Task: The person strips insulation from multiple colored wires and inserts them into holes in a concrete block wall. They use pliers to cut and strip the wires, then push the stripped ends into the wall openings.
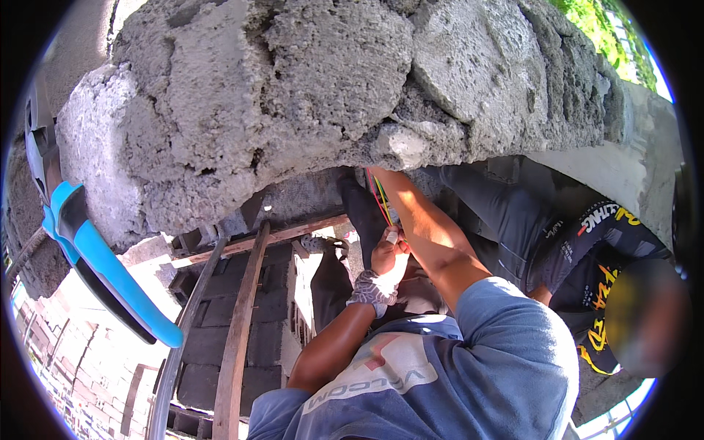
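Observation:
My left hand (390, 255), with a grey patterned wrap at the wrist, is closed in a pinch at the lower end of several thin coloured wires (381, 202). The wires are red, yellow and green, and run up under the rough concrete edge (293, 103). Beside them my right forearm (418, 220) reaches up under that same edge. The concrete hides my right hand, so its fingers do not show. Far to the left, a pair of pliers (110, 268) with blue and black handles is up against the concrete, handles pointing down.
Another person (572, 242) in dark clothes with yellow lettering crouches close on my right. To the left below are wooden poles (246, 323), a metal pipe (187, 330) and stacked grey blocks (268, 315). The concrete overhangs my arms.

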Motion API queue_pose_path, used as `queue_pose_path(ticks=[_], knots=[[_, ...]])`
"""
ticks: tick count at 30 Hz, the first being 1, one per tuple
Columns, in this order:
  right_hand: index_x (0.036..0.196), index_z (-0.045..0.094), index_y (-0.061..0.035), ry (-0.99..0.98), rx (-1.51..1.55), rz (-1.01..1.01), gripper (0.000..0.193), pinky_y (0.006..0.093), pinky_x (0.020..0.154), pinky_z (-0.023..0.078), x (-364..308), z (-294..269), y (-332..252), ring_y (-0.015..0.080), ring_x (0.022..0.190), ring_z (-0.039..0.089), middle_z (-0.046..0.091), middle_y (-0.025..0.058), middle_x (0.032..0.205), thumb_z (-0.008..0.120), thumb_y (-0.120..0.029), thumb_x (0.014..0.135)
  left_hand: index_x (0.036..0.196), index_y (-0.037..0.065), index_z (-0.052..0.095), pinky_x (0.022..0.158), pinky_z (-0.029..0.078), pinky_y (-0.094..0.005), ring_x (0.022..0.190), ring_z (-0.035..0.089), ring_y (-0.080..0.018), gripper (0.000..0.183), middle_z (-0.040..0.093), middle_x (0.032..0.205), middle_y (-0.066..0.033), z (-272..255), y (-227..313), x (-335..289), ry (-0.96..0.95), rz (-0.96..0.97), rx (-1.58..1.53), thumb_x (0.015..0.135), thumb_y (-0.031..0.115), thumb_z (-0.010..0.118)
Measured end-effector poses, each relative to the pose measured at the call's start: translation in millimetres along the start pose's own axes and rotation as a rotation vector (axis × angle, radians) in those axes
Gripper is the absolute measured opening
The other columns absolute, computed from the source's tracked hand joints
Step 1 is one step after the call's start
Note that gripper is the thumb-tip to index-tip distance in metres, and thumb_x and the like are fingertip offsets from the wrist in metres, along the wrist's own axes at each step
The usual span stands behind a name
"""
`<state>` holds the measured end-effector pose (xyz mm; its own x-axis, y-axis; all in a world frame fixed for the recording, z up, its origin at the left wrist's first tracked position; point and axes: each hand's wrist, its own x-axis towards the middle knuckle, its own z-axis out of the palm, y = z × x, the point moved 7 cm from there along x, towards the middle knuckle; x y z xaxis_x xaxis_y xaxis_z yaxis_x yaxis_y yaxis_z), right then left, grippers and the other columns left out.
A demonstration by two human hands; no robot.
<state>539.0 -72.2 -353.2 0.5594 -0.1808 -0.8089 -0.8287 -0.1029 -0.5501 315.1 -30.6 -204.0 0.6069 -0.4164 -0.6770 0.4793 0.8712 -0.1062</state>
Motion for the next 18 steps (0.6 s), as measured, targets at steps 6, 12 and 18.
queue_pose_path(ticks=[6, 12, 18], knots=[[0.134, 0.055, -0.0048, 0.002, 0.041, -0.009, 0.034, 0.0315, 0.044, 0.042, -8, -7, -2, 0.0116, 0.049, 0.048, 0.054, -0.0007, 0.072, 0.054, -0.01, 0.1, 0.11, 0.014, 0.059, 0.092, 0.049, -0.035, 0.093, 0.061, -0.0174, 0.01, 0.06, 0.096, 0.0004, -2, 10, 8, 0.018, 0.024, -0.055, 0.107, 0.023, 0.057], [0.142, 0.051, -0.0057, -0.268, 0.228, 0.175, 0.04, 0.0308, 0.045, 0.041, -12, -17, 18, 0.0099, 0.051, 0.047, 0.051, -0.0031, 0.071, 0.052, -0.011, 0.102, 0.114, 0.014, 0.06, 0.098, 0.053, -0.043, 0.104, 0.063, -0.0169, 0.013, 0.061, 0.101, 0.0021, -7, -6, 17, 0.073, -0.147, -0.029, 0.107, 0.024, 0.055], [0.151, 0.049, -0.0105, -0.573, -0.159, 0.054, 0.049, 0.033, 0.074, 0.052, -24, -32, -9, 0.0166, 0.091, 0.063, 0.063, 0.0039, 0.101, 0.052, -0.032, 0.107, 0.112, 0.011, 0.058, 0.094, 0.054, -0.0405, 0.086, 0.058, -0.0157, 0.017, 0.052, 0.087, 0.0031, 11, 52, 45, 0.036, -0.121, -0.142, 0.11, 0.025, 0.05]])
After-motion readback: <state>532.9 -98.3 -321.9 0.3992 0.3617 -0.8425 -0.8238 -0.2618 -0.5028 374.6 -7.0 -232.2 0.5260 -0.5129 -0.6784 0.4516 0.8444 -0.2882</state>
